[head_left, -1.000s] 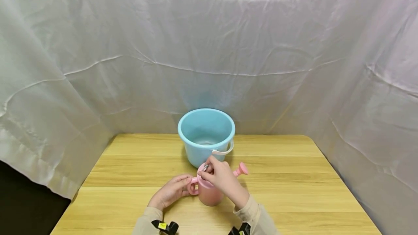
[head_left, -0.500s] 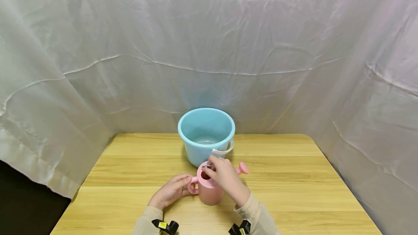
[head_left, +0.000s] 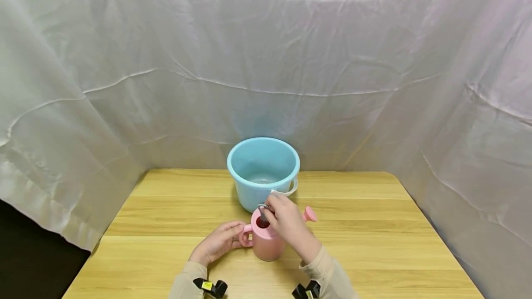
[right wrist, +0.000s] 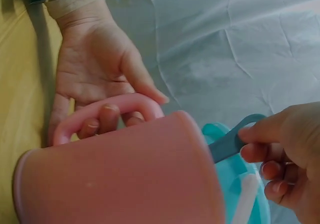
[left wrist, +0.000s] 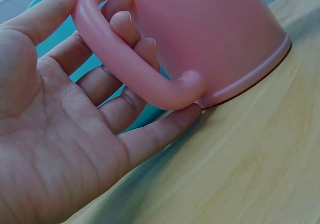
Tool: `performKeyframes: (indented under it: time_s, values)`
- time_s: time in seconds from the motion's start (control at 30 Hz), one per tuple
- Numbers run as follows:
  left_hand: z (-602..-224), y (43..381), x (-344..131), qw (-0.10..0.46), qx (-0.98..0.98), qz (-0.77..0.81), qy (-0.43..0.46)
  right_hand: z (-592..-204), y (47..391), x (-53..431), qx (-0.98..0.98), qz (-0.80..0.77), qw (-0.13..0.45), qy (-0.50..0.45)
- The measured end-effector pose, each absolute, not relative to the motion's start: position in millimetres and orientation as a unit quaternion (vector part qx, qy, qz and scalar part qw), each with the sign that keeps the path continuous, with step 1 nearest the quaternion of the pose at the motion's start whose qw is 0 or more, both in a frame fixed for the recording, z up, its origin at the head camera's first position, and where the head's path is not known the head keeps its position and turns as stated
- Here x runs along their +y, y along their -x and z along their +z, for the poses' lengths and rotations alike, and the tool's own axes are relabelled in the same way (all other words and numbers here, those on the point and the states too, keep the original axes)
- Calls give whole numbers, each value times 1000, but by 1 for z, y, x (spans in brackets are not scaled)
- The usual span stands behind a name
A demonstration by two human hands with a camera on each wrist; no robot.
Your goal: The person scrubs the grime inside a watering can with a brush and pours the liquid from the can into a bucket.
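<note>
A pink watering can (head_left: 268, 246) stands upright on the wooden table, its handle (left wrist: 125, 64) to the left and its sprinkler spout (head_left: 309, 214) to the right. My left hand (head_left: 222, 240) holds that handle, several fingers passed through the loop and the thumb on its top. Above the can's round opening, my right hand (head_left: 287, 219) pinches a grey-blue strip-like piece with a rounded, loop-like end (right wrist: 232, 141). Its lower end reaches into the can and is hidden there, so its kind cannot be told.
Just behind the watering can stands a light blue bucket (head_left: 243, 189) with a white handle (head_left: 287, 193) hanging at its front right. Pale grey cloth (head_left: 266, 59) hangs behind and on both sides of the table (head_left: 374, 239).
My right hand has risen slightly from the can's opening, drawing the grey-blue piece upward so more of it shows. My left hand and the watering can keep their place.
</note>
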State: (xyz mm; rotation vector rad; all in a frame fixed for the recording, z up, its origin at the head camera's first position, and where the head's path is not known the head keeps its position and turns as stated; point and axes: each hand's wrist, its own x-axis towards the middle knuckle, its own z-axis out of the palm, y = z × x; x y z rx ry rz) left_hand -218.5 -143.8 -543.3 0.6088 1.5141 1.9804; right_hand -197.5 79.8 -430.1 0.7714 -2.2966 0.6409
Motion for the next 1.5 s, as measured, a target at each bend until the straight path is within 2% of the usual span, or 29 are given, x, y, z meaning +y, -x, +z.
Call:
performKeyframes:
  time_s: [0.17,0.37,0.5,0.7,0.83,1.1,1.5]
  values:
    - [-543,219,-144,284,564,740,-230,-425,196,84,-837,241,375,-317]
    - [-543,219,-144,284,565,741,-228,-422,194,85,-839,245,367,-318]
    - [-544,219,-144,285,563,743,-224,-421,192,84,-856,263,335,-295]
    - [-546,220,-145,285,560,745,-223,-425,190,81,-886,315,219,-261]
    - [-546,220,-145,286,561,744,-224,-430,189,80,-907,295,166,-252]
    - [-545,219,-145,289,558,745,-224,-429,190,80,-909,279,137,-277]
    - [-544,219,-145,290,560,741,-230,-424,190,86,-871,370,107,-304]
